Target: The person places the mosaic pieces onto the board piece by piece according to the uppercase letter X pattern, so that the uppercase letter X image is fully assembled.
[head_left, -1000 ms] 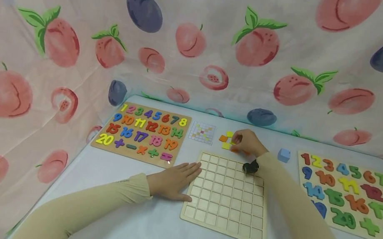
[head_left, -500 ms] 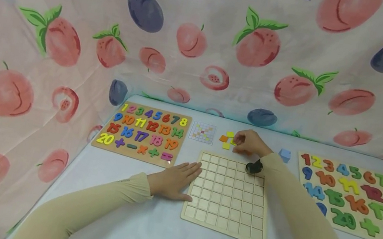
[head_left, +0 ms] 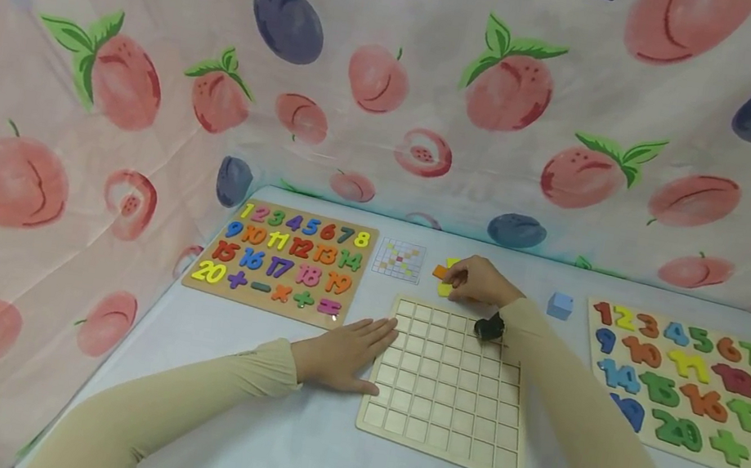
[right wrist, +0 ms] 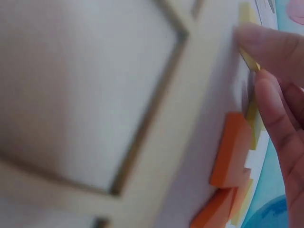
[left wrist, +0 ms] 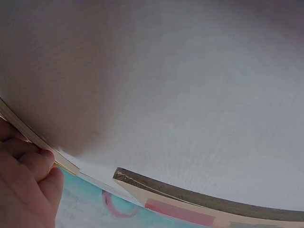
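A square wooden grid board [head_left: 448, 379] lies on the white table in the head view. My left hand [head_left: 342, 351] rests along its left edge with the fingers extended; in the left wrist view those fingers [left wrist: 35, 164] lie against the board's thin side. Beyond the far edge, my right hand [head_left: 483, 281] is down among small square tiles. Thumb and fingertips pinch a yellow tile [right wrist: 249, 59] in the right wrist view. Orange tiles [right wrist: 230, 152] lie beside it, and an orange tile [head_left: 440, 272] shows left of the fingers in the head view. The hand hides several other tiles.
A number puzzle board [head_left: 272, 316] lies at the back left, and a second number board [head_left: 666, 436] at the right. A printed grid card [head_left: 400, 260] sits left of the tiles. A blue cube [head_left: 561, 305] stands right of my right hand. Fruit-patterned cloth [head_left: 387, 161] hangs behind.
My right hand has shifted slightly left over the tiles, covering more of the yellow ones. My left hand has stayed at the board's edge.
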### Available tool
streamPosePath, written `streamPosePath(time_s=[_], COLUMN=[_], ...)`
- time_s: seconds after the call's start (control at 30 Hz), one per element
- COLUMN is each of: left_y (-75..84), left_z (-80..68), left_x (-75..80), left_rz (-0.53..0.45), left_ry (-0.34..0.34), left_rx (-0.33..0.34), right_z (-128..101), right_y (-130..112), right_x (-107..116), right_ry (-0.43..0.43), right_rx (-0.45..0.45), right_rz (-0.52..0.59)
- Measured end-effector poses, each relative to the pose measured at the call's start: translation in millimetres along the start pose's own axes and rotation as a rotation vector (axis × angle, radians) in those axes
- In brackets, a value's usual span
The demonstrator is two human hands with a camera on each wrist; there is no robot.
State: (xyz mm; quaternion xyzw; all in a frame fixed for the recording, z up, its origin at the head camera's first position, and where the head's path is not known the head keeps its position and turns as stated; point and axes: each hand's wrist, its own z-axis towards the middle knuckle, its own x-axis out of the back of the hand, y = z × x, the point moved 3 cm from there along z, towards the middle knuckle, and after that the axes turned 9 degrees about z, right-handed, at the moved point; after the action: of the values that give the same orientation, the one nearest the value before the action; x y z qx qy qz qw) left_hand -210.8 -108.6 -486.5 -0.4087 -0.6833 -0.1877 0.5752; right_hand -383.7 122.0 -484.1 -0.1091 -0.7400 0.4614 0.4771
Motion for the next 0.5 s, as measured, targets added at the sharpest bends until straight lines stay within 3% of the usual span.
streamPosePath(time_s=[0.27,0.5], left_y=[-0.5,1.1], left_z=[0.5,-1.8], left_x=[-4.5,1.4], left_rz=[0.012,0.014], left_ry=[0.010,0.030], left_rx=[0.001,-0.011], right_z=[-2,-2], right_y=[-7,-13], right_x=[-1,-1], right_ry=[-0.032,-0.047], right_rx=[-0.022,-0.042], right_rz=[-0.041,-0.097])
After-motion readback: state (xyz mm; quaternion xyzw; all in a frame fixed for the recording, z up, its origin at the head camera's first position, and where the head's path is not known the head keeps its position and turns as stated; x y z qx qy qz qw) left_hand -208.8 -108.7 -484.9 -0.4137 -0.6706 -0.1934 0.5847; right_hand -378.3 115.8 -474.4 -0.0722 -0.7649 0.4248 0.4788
